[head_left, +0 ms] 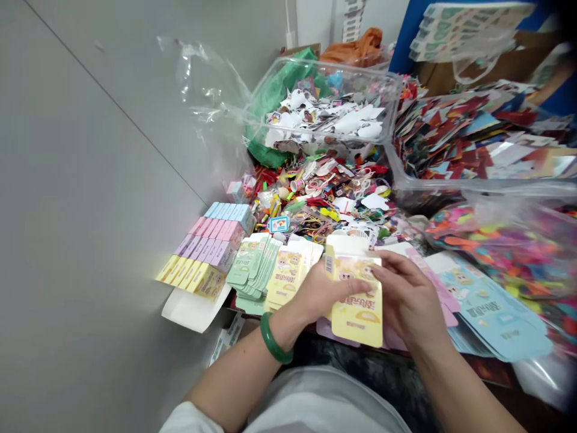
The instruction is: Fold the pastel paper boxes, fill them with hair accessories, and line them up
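A flat yellow carton (357, 322) with cartoon figures and printed lettering is held up between both hands. My left hand (327, 288), a green bangle on its wrist, grips its left side with the thumb across the front. My right hand (408, 294) has its fingers closed at the upper right edge. Just left of them lie a stack of yellow flat cartons (282, 279) and a fanned stack of green ones (252, 264). Pink cartons (444, 291) are partly hidden behind my right hand, and blue cartons (500, 313) lie further right.
Folded small boxes (205, 246) stand in coloured rows at the left by the grey wall (90, 210). Mixed trinkets (315, 192) heap up behind the cartons. Clear bins (390, 135) of paper cut-outs stand at the back. A bag of colourful pieces (509, 240) lies at right.
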`<action>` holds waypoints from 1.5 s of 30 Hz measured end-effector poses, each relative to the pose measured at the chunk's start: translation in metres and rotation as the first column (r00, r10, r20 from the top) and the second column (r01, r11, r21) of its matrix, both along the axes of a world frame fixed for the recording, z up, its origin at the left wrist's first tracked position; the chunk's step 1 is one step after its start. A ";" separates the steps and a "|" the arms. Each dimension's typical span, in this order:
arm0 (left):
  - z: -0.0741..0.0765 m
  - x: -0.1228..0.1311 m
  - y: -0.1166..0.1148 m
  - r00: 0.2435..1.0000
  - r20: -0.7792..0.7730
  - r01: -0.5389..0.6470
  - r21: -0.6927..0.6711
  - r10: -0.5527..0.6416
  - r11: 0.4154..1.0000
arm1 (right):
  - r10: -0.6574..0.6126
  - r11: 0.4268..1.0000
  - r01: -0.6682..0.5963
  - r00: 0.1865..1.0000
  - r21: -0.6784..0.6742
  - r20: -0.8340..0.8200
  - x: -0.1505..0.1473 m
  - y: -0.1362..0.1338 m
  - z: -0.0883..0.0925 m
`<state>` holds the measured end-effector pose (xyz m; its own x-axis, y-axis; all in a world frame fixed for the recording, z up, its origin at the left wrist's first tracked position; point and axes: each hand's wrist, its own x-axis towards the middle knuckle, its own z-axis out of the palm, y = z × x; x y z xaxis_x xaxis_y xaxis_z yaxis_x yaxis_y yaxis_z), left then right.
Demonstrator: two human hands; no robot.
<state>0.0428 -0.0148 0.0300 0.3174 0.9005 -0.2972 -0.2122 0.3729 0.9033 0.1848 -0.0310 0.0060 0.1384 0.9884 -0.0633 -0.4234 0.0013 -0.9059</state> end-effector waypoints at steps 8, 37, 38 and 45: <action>-0.006 -0.002 0.000 0.975 -0.069 -0.188 0.253 0.212 0.949 | 0.083 0.982 -0.082 0.997 -0.169 0.000 0.002 0.001 0.004; 0.003 -0.016 -0.001 0.923 0.204 0.361 -0.165 -0.326 0.918 | 0.173 0.930 -0.320 0.814 0.180 0.554 0.031 0.019 0.044; 0.002 -0.016 -0.002 0.927 0.228 0.344 -0.208 -0.296 0.916 | 0.174 0.918 -0.342 0.805 0.202 0.568 0.030 0.018 0.042; 0.005 -0.013 -0.006 0.952 0.156 0.297 -0.245 -0.265 0.923 | 0.217 0.924 -0.361 0.773 0.131 0.596 0.025 0.019 0.036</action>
<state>0.0298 -0.0210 0.0346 0.5932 0.6640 -0.4553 -0.1623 0.6525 0.7402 0.2100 -0.0117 0.0416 -0.2164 0.9628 0.1616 0.1454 0.1955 -0.9699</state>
